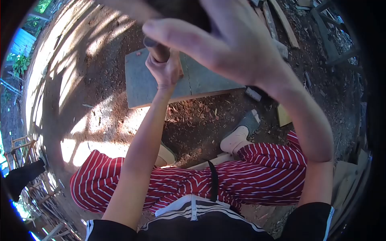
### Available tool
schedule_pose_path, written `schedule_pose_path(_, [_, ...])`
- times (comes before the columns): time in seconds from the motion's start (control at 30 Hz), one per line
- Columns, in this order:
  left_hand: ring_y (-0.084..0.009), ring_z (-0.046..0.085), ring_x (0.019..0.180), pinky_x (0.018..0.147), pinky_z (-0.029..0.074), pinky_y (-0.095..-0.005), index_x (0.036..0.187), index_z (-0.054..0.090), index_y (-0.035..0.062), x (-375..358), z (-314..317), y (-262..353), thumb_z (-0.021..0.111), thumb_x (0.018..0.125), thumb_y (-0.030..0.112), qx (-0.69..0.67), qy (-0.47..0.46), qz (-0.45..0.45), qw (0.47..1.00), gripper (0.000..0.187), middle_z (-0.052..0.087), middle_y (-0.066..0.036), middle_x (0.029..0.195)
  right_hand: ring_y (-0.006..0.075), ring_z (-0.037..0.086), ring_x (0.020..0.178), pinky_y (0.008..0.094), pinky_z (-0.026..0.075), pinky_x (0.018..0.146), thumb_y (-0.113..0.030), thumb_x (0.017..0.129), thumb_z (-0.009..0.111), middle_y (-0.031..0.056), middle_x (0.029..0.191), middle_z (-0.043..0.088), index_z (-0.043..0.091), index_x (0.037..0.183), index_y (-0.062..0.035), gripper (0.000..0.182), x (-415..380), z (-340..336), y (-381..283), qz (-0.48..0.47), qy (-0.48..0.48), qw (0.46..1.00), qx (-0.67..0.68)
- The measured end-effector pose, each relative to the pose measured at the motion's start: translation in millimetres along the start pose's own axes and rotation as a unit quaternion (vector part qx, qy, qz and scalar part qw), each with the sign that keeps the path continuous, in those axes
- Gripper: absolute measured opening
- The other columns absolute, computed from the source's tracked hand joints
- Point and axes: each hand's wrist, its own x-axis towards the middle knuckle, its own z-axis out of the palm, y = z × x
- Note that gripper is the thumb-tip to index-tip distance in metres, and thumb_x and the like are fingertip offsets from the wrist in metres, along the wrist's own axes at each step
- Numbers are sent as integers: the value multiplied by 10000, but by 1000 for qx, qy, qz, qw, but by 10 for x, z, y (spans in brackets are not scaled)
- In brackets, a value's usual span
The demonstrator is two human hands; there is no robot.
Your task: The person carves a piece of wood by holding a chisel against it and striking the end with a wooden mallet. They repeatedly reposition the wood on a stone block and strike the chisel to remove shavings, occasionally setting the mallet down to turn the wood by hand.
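Observation:
My left hand (164,72) is closed around a round, brown handle (159,50), whose blunt end points up toward me. What lies below the fist is mostly hidden; a narrow strip of wood shows beside it. Under that hand is a wide grey board (140,84) with a dark crack running across it. Raised close to the camera, my right hand (225,48) is curled around a dark, blurred object (183,12), cut off by the top edge. Its thumb lies across the front, just above the handle's end.
Wood chips (197,112) litter the dirt ground around the board. My sandalled foot (237,136) is near its front edge, with a small block (253,94) close by. Long timber pieces (283,22) lie at the upper right, and a stick pile (44,201) at the lower left.

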Motion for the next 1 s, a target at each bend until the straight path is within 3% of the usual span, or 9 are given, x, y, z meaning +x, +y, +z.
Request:
schedule_pose_path(0.03, [-87, 545, 714, 633, 455, -277, 782, 546, -5, 10, -11, 37, 830, 655, 186, 44, -8, 47, 998, 365, 588, -17, 731, 321, 707, 762, 442, 556, 721, -457, 824, 618, 159, 808, 696, 589, 1118, -13, 534, 15, -1, -6, -57, 82, 994, 34])
schedule_pose_path(0.17, [-64, 545, 693, 597, 439, -261, 760, 564, -9, -12, 46, -32, 787, 691, 152, -44, 60, 114, 991, 284, 622, -28, 736, 313, 702, 772, 449, 552, 764, -476, 815, 624, 165, 829, 693, 588, 1127, -9, 563, 6, -85, 29, 73, -163, 976, -125])
schedule_pose_path(0.2, [-136, 597, 875, 772, 530, -302, 1049, 544, 10, 8, -69, -9, 814, 745, 305, 43, -24, 76, 996, 502, 615, -43, 982, 296, 701, 812, 440, 545, 788, -492, 819, 618, 176, 892, 695, 580, 1166, 3, 606, 18, -98, 52, 98, -141, 985, -31])
schedule_pose_path(0.23, [-108, 572, 587, 564, 481, -259, 884, 587, 28, -16, 56, 258, 760, 770, 165, -22, -23, 11, 999, 248, 593, -4, 700, 296, 701, 812, 440, 545, 788, -492, 819, 618, 176, 892, 695, 580, 1166, 3, 606, 23, -73, 116, 100, -143, 984, -33])
schedule_pose_path(0.3, [-79, 519, 497, 472, 401, -233, 797, 590, 30, 17, 51, 108, 727, 785, 116, -2, 14, 35, 999, 162, 554, 7, 606, 270, 699, 859, 416, 540, 796, -503, 834, 591, 182, 954, 695, 548, 1233, 14, 654, 61, 43, 323, 99, -9, 983, 156])
schedule_pose_path(0.4, [-62, 509, 489, 459, 387, -221, 797, 586, 25, 57, 19, 48, 704, 804, 93, 31, 9, 38, 999, 136, 568, -3, 615, 281, 698, 865, 429, 537, 804, -517, 847, 580, 162, 891, 706, 486, 1293, 4, 692, 132, 229, 645, 256, -138, 953, 79])
schedule_pose_path(0.47, [-62, 511, 493, 461, 389, -221, 801, 581, 23, 9, 77, 273, 699, 807, 82, -1, -11, 13, 1000, 131, 568, -6, 613, 302, 679, 689, 424, 532, 631, -550, 862, 604, 173, 831, 671, 511, 1126, -53, 570, -22, 738, 1090, 162, -124, 977, -57])
schedule_pose_path(0.7, [-66, 490, 464, 432, 376, -218, 824, 559, 37, 84, -5, 114, 695, 822, 62, 9, -8, 19, 1000, 138, 538, 1, 587, 376, 695, 802, 461, 535, 723, -485, 830, 629, 175, 838, 708, 452, 1160, -78, 553, -202, 1277, 1097, 79, -275, 944, -166])
schedule_pose_path(1.0, [-63, 552, 635, 558, 455, -255, 798, 586, 14, 281, 57, 211, 737, 765, 152, 16, -155, -114, 981, 208, 591, 1, 693, 366, 684, 709, 475, 537, 627, -468, 827, 651, 171, 747, 687, 473, 1201, -46, 591, -431, 1441, 1153, 85, -165, 973, -140])
